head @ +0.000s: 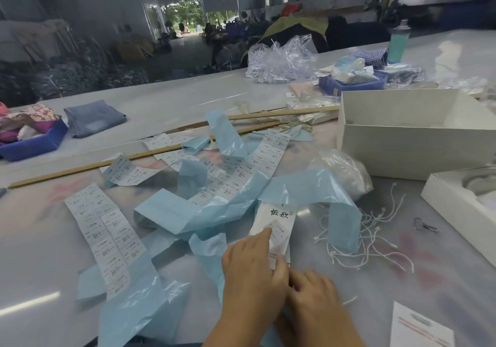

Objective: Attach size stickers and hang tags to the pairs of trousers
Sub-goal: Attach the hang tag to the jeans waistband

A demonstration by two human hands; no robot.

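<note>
- The left hand [252, 269] lies over the lower part of a white hang tag [276, 226] on the bench [40, 252], its index finger stretched out flat and pressing a small size sticker [276, 230] onto the tag's face; the other fingers are relaxed and hold nothing.
- The right hand [314, 295] sits just beside the left at the tag's near end, fingers curled downward; whether they pinch the tag's edge cannot be told.
- The hang tag bears black brush characters near its top and lies partly on a tangle of pale blue backing strips [204, 212].
- Long white sticker sheets [104, 239], printed in two columns, lie among the blue strips to the left and beyond.
- Loose white tag strings [375, 242] are scattered right of the tag, near a clear plastic bag [346, 169].
- Small snips [425, 225] lie further right, before an open white cardboard box [408, 142].
- A wooden ruler [107, 163] runs slantwise across the bench behind the sheets.
- Folded denim trousers [94, 117] rest well apart at the far left, beside a blue tray [35, 145] of coloured cloth.
</note>
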